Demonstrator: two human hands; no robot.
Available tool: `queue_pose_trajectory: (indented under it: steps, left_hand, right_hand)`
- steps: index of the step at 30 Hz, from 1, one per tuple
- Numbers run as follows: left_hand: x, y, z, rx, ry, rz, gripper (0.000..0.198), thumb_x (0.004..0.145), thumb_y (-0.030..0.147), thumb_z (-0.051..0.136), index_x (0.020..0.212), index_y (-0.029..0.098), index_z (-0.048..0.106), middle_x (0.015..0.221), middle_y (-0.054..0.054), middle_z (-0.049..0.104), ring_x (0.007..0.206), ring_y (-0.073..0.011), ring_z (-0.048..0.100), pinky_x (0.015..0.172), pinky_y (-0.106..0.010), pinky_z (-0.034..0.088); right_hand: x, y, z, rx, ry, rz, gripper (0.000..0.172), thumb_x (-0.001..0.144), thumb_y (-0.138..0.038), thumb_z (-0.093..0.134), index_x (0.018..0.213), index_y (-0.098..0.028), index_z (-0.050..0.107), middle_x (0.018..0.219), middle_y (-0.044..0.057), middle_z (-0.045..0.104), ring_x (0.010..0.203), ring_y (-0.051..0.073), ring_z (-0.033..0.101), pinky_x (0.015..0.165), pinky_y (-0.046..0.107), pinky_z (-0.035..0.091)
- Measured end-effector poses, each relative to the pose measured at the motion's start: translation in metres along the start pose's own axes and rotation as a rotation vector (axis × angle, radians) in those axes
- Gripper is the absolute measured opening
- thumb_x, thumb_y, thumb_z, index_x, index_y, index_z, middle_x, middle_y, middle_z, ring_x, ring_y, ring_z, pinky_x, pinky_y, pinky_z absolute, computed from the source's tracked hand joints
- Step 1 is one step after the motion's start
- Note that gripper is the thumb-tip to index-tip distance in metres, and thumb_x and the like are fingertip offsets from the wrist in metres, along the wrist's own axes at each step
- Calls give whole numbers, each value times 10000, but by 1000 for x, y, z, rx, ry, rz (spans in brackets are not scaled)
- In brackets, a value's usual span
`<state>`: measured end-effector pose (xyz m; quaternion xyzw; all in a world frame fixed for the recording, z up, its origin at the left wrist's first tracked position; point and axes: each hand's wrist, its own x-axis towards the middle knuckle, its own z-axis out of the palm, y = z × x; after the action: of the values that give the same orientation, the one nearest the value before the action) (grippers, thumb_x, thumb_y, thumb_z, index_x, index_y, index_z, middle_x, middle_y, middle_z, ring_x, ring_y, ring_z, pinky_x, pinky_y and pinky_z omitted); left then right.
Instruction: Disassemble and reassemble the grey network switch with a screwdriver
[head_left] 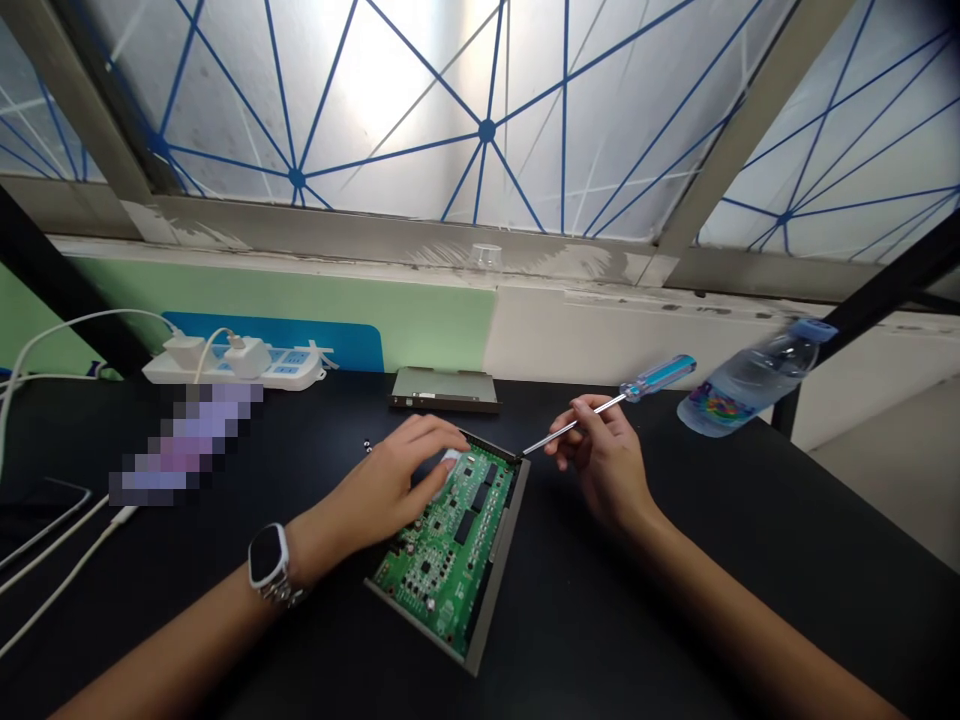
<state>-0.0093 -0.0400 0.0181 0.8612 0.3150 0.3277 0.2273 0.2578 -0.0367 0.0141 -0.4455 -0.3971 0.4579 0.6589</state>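
Note:
A green circuit board point(431, 575) sits in a shallow metal tray point(496, 575), lying at a slant on the black table. My left hand point(394, 475), wearing a watch point(268, 556) at the wrist, lies over the board's upper left side with fingers stretched out and thumb apart. A small whitish part point(451, 456) shows between thumb and forefinger. Pinched by its metal shaft in my right hand point(600, 455) is a screwdriver point(660, 377) with a clear blue handle. Its tip meets the tray's upper right corner; whether a screw is there is too small to tell.
Behind the board lies a flat metal cover point(444, 386). A water bottle point(750, 385) leans at the back right. To the left are a power strip point(296, 372) with plugs and white cables, a blurred-out object point(187, 445) and a dark phone-like device point(45, 505). Windows stand behind the table.

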Motion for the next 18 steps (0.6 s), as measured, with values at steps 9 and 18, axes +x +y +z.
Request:
queue_pose_trajectory:
  steps: [9,18]
  left_hand:
    - [64,-10,21,90,-232,3,174,957,226,667,1116,228,735,1108,-60,726,1065,-246,663,921,-377,516]
    - [51,-32,21,114,-62,-93,145,978,269,632,995,231,771,1004,-41,754,912,-212,701,805,-311,528]
  right_hand:
    - [-3,-2,1,-32,-64,-105,314,881,-433,732,962,-244,495,659,-49,679,465,160,657,395,230,488]
    - [-5,-1,4,-93,-141,-157,300,925,-446,697,969,-235,489,669,-48,671,465,160,667,370,230,495]
